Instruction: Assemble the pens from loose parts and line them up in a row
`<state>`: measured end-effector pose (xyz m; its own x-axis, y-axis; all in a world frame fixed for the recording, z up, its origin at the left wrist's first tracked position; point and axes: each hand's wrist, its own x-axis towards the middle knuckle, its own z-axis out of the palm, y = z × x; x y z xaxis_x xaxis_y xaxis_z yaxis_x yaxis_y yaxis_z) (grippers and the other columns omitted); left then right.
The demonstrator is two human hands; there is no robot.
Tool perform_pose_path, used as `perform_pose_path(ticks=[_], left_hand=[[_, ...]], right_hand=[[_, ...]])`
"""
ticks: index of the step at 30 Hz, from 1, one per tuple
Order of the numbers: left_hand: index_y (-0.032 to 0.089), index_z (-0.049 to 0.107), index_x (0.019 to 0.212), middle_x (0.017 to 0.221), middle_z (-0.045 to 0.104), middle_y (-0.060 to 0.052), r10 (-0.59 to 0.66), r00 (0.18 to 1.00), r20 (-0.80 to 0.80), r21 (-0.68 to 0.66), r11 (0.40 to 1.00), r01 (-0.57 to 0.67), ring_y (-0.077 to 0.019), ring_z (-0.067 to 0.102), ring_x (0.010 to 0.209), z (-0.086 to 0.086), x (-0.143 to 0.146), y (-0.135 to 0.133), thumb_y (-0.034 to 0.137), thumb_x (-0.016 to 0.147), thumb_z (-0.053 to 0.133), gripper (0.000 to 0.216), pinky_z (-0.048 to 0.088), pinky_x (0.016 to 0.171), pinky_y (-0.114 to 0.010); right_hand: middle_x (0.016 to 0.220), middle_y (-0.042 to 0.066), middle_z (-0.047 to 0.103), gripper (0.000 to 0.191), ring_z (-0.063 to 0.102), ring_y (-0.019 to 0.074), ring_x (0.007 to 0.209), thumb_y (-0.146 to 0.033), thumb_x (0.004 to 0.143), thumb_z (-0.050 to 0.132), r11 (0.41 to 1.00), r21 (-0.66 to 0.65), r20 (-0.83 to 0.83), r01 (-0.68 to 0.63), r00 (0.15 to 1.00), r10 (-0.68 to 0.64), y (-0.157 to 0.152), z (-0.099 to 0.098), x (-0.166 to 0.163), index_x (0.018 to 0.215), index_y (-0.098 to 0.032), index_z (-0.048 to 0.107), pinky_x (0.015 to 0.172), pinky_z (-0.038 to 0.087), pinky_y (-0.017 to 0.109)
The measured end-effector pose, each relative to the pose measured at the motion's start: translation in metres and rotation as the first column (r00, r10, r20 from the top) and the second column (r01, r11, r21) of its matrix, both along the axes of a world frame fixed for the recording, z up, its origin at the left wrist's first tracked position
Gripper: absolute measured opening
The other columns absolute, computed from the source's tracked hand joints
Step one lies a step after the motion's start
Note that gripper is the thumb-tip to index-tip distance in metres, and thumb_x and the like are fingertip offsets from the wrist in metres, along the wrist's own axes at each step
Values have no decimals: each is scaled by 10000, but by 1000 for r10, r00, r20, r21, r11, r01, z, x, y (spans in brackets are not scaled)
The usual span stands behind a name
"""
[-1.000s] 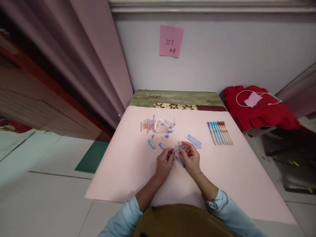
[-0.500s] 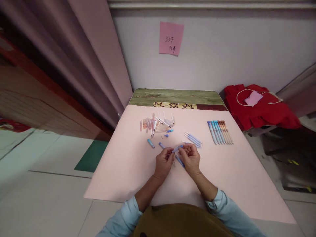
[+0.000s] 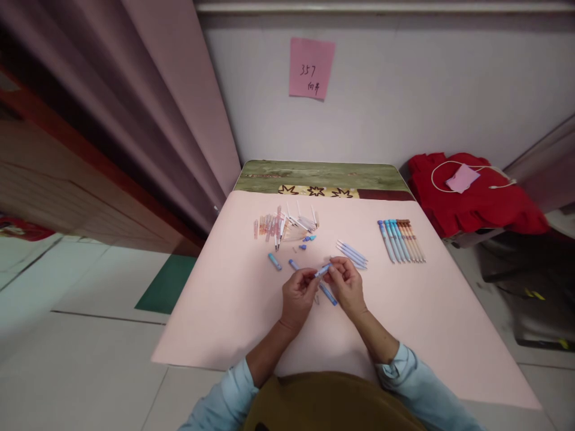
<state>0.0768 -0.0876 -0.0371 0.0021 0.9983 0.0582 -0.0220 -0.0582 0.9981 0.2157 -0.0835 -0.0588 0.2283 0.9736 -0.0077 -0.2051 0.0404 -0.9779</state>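
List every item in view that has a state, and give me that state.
Left hand: fingers closed on blue pen piece
Right hand: fingers closed at the piece's other end
Blue pen piece: held tilted, above the table
Short teal barrel: lying loose
Lavender barrels: lying side by side
Refills: scattered, some crossing
Pen row: lined up
Pink wall note: stuck up, written on

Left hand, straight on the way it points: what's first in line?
Past the blue barrel it pinches, the left hand would probably meet the right hand's fingertips first; depth is hard to judge from this one view.
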Motion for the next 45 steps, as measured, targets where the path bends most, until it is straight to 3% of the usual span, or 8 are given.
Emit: perform_pose_path(ticks=[9,21,26,34,38,41,43,45], left_hand=[[188,668,976,844,695,-34,13,997,-78,87,996,-6,-140,651,729,19,8,8,269,837,664,161,529,691,-254],[201,686,991,879,683,-29,15,966,-259,285,957,62,-130,621,747,19,10,6,147,845,610,173,497,699,-248],[204,699,973,847,669,-31,19,967,-253,289,955,58,-137,618,737,13,8,6,162,844,624,154,490,693,-250],[211,707,950,864,687,-38,24,979,-201,237,971,25,-151,629,766,14,7,7,183,828,648,139,492,723,-262],[209,699,962,849,680,-33,11,992,-122,129,992,5,-145,626,754,10,7,7,230,815,670,151,495,710,-254],[191,653,911,760,650,-4,34,998,61,-64,998,-30,-110,584,606,9,8,7,310,792,698,174,468,567,-223],[177,614,846,677,618,13,24,976,217,-244,969,31,-91,523,481,13,7,7,385,773,713,241,392,435,-204],[156,601,800,623,608,2,-2,935,353,-432,887,165,-89,497,416,19,4,7,469,766,707,332,318,362,-196]], right_hand=[[826,14,679,248,637,160,729,-394,890,603,976,8,147,-219,965,215,-3,5,1,1072,-225,611,692,524,277],[793,5,678,214,573,138,619,-269,872,575,983,98,453,-157,886,97,-2,5,4,1044,-223,692,597,494,255],[907,20,681,256,578,127,637,-201,834,587,980,157,469,-124,882,37,-1,5,5,1059,-230,706,598,495,252],[916,25,689,215,600,131,666,-200,837,600,975,186,479,-119,878,16,-1,5,4,1017,-226,714,607,501,254],[907,23,683,220,598,124,651,-185,844,595,976,194,477,-96,879,-8,-1,7,3,1023,-228,715,612,508,252],[867,19,671,197,580,115,600,-211,855,617,981,187,486,-50,873,-48,-2,7,1,1026,-227,713,582,506,249],[881,23,672,196,587,116,600,-209,865,610,979,203,510,-22,856,-87,-3,8,0,1035,-230,707,585,516,252],[943,37,681,225,630,134,686,-175,880,568,967,253,560,-33,820,-119,-5,7,-1,1052,-238,699,646,543,266]])
